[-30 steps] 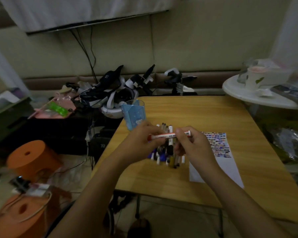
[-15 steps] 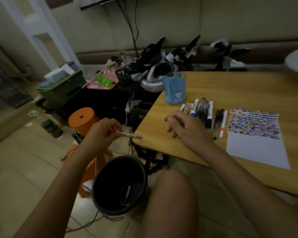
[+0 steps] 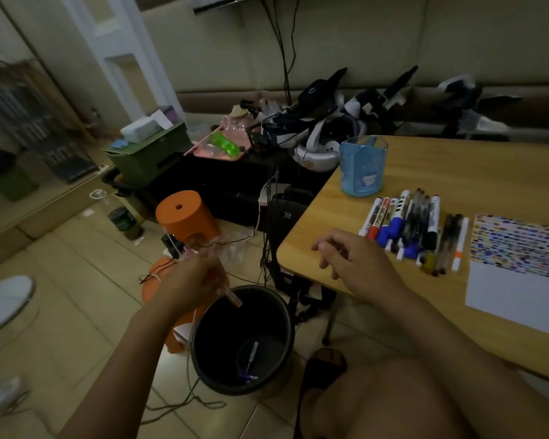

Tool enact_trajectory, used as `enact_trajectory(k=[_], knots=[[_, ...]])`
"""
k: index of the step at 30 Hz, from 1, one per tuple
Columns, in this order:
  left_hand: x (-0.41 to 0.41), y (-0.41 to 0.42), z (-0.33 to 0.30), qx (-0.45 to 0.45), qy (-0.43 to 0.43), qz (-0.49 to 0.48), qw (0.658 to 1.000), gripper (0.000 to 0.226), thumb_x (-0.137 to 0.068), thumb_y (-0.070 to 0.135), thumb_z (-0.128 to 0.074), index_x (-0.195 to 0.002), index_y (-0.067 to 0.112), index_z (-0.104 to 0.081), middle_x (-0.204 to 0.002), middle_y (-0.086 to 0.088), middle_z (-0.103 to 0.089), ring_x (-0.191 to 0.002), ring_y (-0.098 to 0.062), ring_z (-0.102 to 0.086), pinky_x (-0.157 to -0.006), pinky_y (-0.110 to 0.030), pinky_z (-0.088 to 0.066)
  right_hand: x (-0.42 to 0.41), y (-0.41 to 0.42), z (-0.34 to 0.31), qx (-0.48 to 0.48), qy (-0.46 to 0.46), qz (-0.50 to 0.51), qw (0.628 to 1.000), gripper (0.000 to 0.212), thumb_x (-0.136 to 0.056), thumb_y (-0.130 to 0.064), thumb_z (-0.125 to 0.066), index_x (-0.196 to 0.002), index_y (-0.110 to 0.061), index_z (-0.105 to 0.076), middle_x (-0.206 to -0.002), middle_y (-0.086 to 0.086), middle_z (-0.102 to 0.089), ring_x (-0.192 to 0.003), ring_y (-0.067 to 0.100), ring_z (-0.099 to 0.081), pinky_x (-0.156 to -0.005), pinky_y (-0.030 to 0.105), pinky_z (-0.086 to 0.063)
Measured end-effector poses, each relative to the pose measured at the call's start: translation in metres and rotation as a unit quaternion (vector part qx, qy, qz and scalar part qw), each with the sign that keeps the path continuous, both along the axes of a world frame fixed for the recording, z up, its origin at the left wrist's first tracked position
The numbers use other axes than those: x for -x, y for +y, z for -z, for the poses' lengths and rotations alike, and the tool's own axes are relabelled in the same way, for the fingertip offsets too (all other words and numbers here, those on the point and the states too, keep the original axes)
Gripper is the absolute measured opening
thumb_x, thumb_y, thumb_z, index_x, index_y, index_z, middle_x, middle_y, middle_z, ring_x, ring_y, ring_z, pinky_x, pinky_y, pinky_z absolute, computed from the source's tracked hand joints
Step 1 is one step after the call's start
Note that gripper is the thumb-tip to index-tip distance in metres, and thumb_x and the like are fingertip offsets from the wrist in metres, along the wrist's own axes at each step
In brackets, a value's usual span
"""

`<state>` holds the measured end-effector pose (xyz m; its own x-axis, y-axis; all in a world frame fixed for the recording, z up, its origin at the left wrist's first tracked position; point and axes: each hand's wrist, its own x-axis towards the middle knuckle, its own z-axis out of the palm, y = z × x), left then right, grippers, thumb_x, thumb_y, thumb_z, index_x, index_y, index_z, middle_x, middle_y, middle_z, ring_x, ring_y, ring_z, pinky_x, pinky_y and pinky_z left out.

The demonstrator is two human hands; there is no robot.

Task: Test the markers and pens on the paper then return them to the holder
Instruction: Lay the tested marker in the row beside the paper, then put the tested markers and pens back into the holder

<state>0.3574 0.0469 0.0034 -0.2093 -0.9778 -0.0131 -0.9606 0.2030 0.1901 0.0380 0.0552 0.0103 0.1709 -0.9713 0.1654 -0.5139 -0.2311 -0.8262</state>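
Note:
My left hand (image 3: 191, 282) grips a red-and-white marker (image 3: 230, 297), its tip pointing down over the rim of a black bin (image 3: 200, 350) on the floor. My right hand (image 3: 352, 264) hovers over the table's left corner, fingers loosely curled and holding nothing. Several markers and pens (image 3: 409, 229) lie in a row on the wooden table (image 3: 488, 172). To their right lies the paper (image 3: 517, 289), covered with coloured test marks at its top. The blue transparent holder (image 3: 362, 166) stands upright behind the row.
A pen (image 3: 252, 353) lies inside the bin. Orange stools (image 3: 186, 215) and cables sit on the tiled floor left of the table. Headsets and gear (image 3: 317, 128) pile up behind the table's corner. My knee (image 3: 381, 403) is at the bottom.
My left hand has carried the red-and-white marker away from the table and down over the bin. My right hand let go of it and now hangs near the table corner. The view swung left.

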Motion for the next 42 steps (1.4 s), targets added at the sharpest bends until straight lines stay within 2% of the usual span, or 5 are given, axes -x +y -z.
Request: enact_trajectory(k=[12,21,28,34,42], knots=[[0.056,-0.025,-0.020,0.072,0.101,0.011,0.992,0.013,-0.097,0.027,-0.057,-0.109,0.028,-0.062,-0.103,0.011,-0.054,-0.086,-0.001,-0.054,-0.074,-0.023,-0.050,0.018,-0.009,0.000,0.006,0.012,0.038,0.999,0.016,-0.100,-0.036,-0.052,-0.095,-0.038,-0.067,-0.072,-0.012,-0.069,-0.070,0.004,-0.062,-0.064,0.029,-0.050],[0.172,-0.099,-0.063,0.097,0.204,0.066,0.972,0.045,-0.095,0.034,-0.061,-0.138,0.032,-0.049,-0.107,0.008,-0.054,-0.092,-0.005,-0.057,-0.082,-0.031,-0.054,0.070,-0.010,-0.008,0.022,0.023,0.114,0.993,0.013,-0.098,-0.030,-0.057,-0.098,-0.037,-0.068,-0.074,-0.014,-0.068,-0.068,0.000,-0.061,-0.062,0.027,-0.051],[0.238,-0.151,-0.052,0.101,0.350,0.030,0.931,0.046,-0.094,0.030,-0.066,-0.136,0.020,-0.052,-0.125,-0.004,-0.051,-0.100,-0.010,-0.059,-0.075,-0.014,-0.047,0.130,0.001,-0.006,0.022,0.116,0.185,0.976,0.011,-0.098,-0.031,-0.057,-0.101,-0.041,-0.061,-0.078,-0.019,-0.061,-0.062,-0.003,-0.055,-0.051,0.016,-0.036],[0.263,-0.174,-0.034,0.072,0.405,-0.002,0.911,0.052,-0.090,0.025,-0.071,-0.139,0.024,-0.051,-0.138,-0.007,-0.034,-0.113,-0.020,-0.055,-0.099,-0.039,-0.052,0.171,0.012,0.010,0.027,0.159,0.193,0.968,0.013,-0.099,-0.034,-0.055,-0.109,-0.037,-0.063,-0.092,-0.021,-0.062,-0.070,-0.003,-0.056,-0.057,0.015,-0.039],[0.277,-0.186,-0.011,0.096,0.416,-0.002,0.904,0.060,-0.082,0.020,-0.078,-0.132,0.029,-0.047,-0.144,-0.005,-0.036,-0.120,-0.013,-0.041,-0.091,-0.028,-0.046,0.188,0.009,0.029,0.028,0.205,0.156,0.966,0.023,-0.097,-0.039,-0.056,-0.119,-0.044,-0.056,-0.101,-0.024,-0.053,-0.070,0.001,-0.056,-0.059,0.017,-0.043]])
